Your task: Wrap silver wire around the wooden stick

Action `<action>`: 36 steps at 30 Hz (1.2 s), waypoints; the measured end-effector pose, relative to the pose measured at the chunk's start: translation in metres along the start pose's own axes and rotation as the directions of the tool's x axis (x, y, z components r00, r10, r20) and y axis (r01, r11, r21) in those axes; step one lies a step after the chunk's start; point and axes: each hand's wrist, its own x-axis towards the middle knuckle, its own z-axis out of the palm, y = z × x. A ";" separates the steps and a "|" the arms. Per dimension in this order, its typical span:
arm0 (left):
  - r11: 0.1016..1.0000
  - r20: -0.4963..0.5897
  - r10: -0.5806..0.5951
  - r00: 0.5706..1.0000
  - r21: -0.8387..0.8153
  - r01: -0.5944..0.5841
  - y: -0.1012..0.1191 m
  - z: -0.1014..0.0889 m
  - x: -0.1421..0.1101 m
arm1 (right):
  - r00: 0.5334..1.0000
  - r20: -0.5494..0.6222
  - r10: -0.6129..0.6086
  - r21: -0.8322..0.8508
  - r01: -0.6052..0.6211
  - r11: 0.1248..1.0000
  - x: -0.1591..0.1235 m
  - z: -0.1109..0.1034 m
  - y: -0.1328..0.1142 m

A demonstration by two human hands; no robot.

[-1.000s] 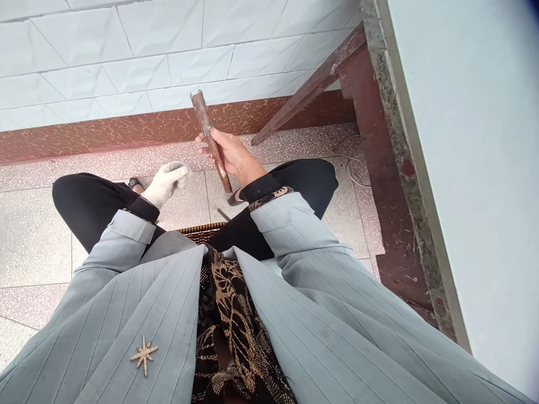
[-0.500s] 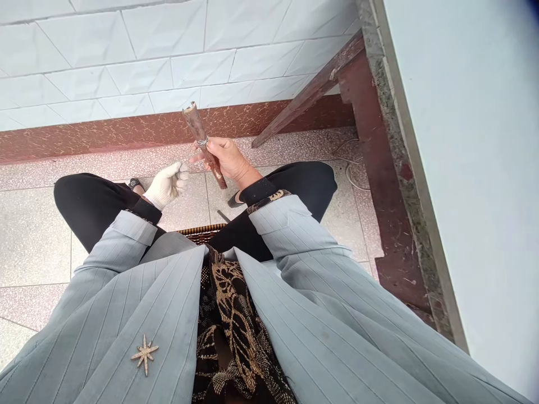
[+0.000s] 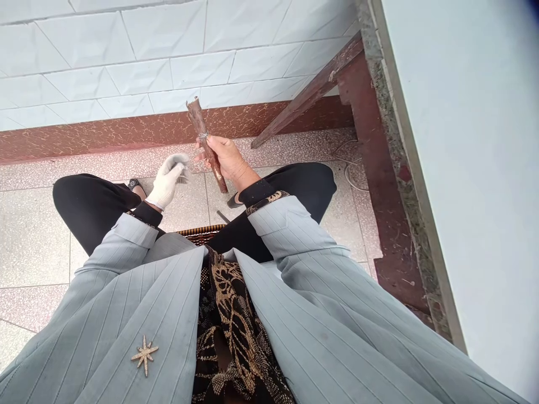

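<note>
My bare right hand is wrapped round a short brown stick that points up and away over my knees. A small loop of wire sits on the stick just above my thumb. My left hand, in a white knitted glove, hovers a little to the left of the stick with its fingers curled; whether it pinches anything is hidden. Both arms are in grey pinstripe sleeves, and I sit with my black-trousered knees apart.
A tiled floor lies below, with a white tiled wall and a red-brown skirting ahead. A dark wooden beam leans at the right beside a rough concrete edge. A woven seat edge shows between my legs.
My right hand has tilted the stick slightly more upright. My gloved left hand has risen a little and loosened its fingers near the stick.
</note>
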 end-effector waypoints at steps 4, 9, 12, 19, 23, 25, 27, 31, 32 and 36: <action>0.805 0.185 0.267 0.946 0.496 -0.325 0.007 -0.004 0.002 | 0.999 -0.039 0.029 0.006 -0.029 1.000 -0.001 0.004 0.000; 0.613 0.329 0.259 0.908 0.670 -0.418 0.007 -0.006 0.002 | 0.996 -0.059 0.066 0.021 -0.065 0.998 -0.003 0.007 -0.003; 0.601 0.310 0.242 0.919 0.696 -0.393 0.003 -0.008 0.004 | 0.992 -0.093 0.080 0.027 -0.078 0.997 -0.005 0.009 -0.010; 0.449 0.341 0.253 0.905 0.788 -0.422 -0.009 -0.012 0.014 | 0.974 -0.171 0.146 0.076 -0.135 0.988 -0.008 0.018 -0.017; 0.500 0.328 0.319 0.889 0.739 -0.452 -0.004 -0.013 0.009 | 0.968 -0.207 0.142 0.141 -0.114 0.983 -0.007 0.016 -0.018; 0.545 0.317 0.358 0.878 0.693 -0.472 0.001 -0.014 0.005 | 0.963 -0.237 0.126 0.130 -0.097 0.987 -0.006 0.012 -0.020; 0.613 0.262 0.398 0.879 0.637 -0.467 0.008 -0.014 0.000 | 0.964 -0.243 0.111 0.081 -0.093 0.992 -0.004 0.007 -0.022; 0.786 0.161 0.401 0.902 0.446 -0.429 0.017 -0.014 -0.003 | 0.975 -0.214 0.060 0.046 -0.051 0.998 0.001 -0.004 -0.025; 0.819 0.153 0.385 0.910 0.398 -0.414 0.018 -0.014 -0.002 | 0.978 -0.204 0.051 0.047 -0.042 0.998 0.002 -0.007 -0.026; 0.900 0.098 0.335 0.937 0.260 -0.349 0.023 -0.019 0.000 | 0.984 -0.172 0.044 -0.012 -0.047 0.999 0.003 -0.016 -0.032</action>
